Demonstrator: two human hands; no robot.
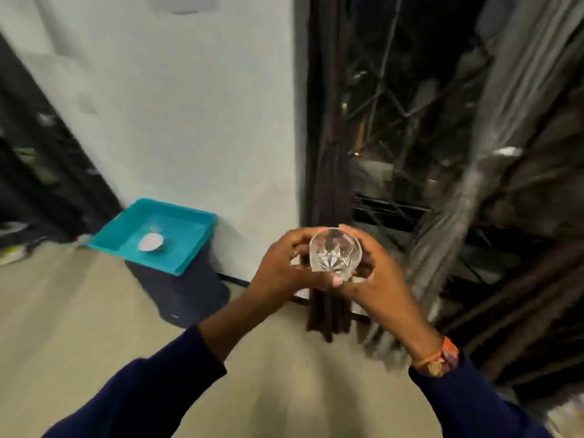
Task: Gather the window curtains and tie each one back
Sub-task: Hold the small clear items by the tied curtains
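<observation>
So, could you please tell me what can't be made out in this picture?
Head view only:
- Dark curtain: middle hidden behind both hands and the glass; any tie unseen.
- Grey curtain: motion-blurred, cut by the right edge.
- White thing in the teal tray: too blurred to name.
- Left hand, right hand: fingers overlap.

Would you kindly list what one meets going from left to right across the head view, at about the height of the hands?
Teal tray → left hand → cut glass → right hand → grey curtain.
</observation>
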